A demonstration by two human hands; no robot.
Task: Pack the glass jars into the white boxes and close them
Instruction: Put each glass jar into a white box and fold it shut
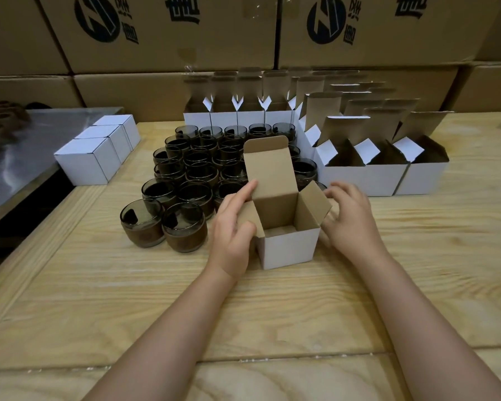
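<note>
An empty white box (pixel 288 248) with brown inside stands open on the wooden table, its lid flap upright. My left hand (pixel 233 230) holds its left side, thumb on the front corner and fingers up along the left flap. My right hand (pixel 349 217) touches the right flap and side with loosely bent fingers. Several dark glass jars (pixel 185 227) with brown bands stand in a cluster just behind and left of the box.
Three closed white boxes (pixel 84 162) sit in a row at the left by a metal surface (pixel 18 146). Several open white boxes (pixel 368 178) stand behind and to the right. Large brown cartons (pixel 168 47) form a wall at the back.
</note>
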